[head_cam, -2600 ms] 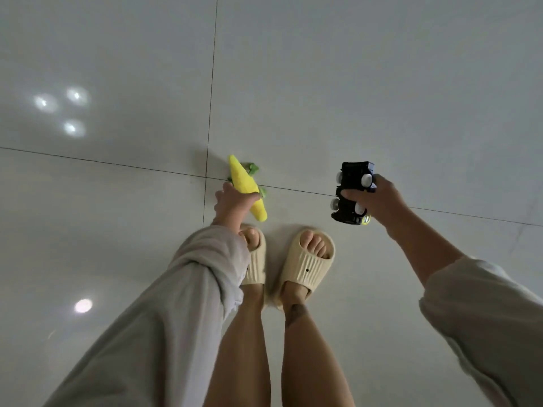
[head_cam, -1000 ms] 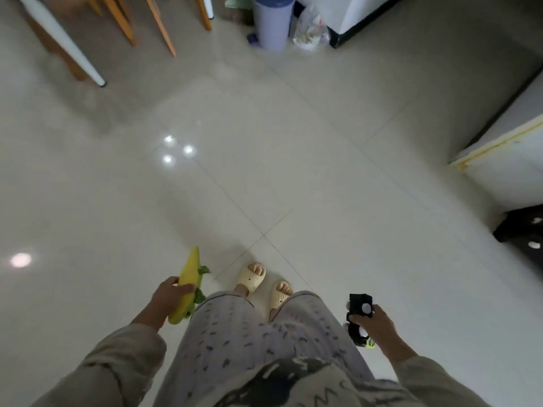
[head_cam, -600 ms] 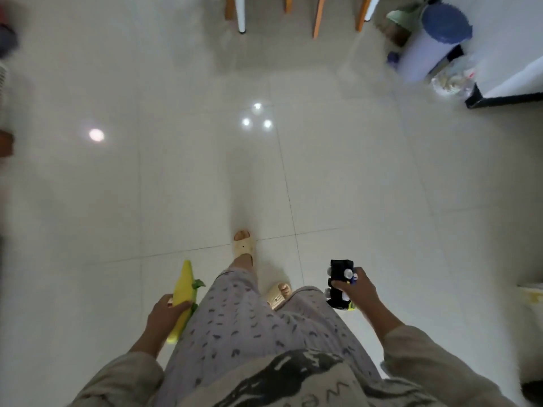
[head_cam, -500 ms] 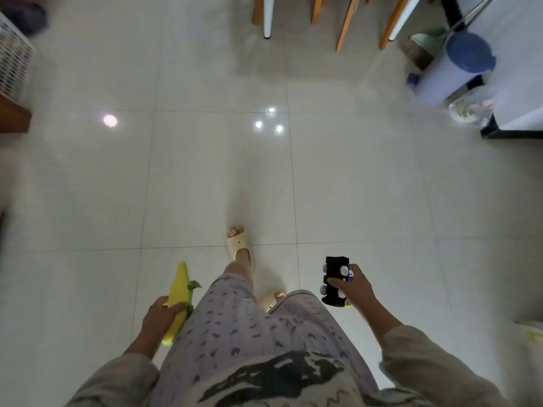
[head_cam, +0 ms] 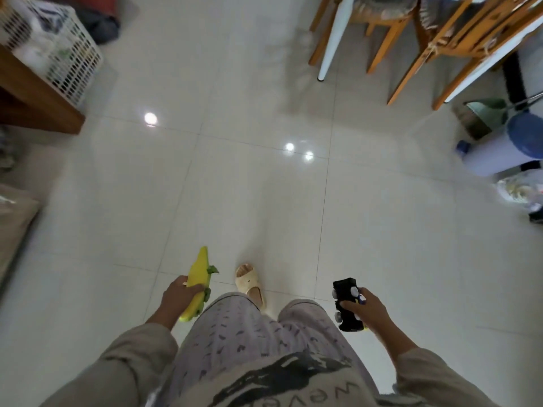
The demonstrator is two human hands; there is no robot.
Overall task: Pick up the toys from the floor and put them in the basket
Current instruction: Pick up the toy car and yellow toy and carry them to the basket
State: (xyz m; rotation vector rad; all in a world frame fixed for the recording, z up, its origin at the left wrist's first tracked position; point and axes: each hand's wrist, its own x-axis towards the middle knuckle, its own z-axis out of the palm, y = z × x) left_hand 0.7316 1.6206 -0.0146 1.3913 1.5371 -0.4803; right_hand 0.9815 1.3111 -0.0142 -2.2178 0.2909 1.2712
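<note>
My left hand (head_cam: 176,298) grips a yellow plush corn toy (head_cam: 197,277) with green leaves, held low beside my left leg. In my right hand (head_cam: 365,311) is a black toy car (head_cam: 346,308) with white wheels, held out to the right of my legs. A white lattice basket (head_cam: 70,51) with things inside stands on the floor at the far upper left, well ahead of both hands.
A brown wooden furniture corner (head_cam: 38,101) juts out in front of the basket. Wooden chair legs and a white table leg (head_cam: 332,42) stand at the top right. A purple bin with blue lid (head_cam: 505,148) lies at the right edge. Glossy white tile floor (head_cam: 249,186) stretches ahead.
I have stood up from crouching and turned left, stepping forward. The basket has come into view at the upper left. Both hands still hold their toys.
</note>
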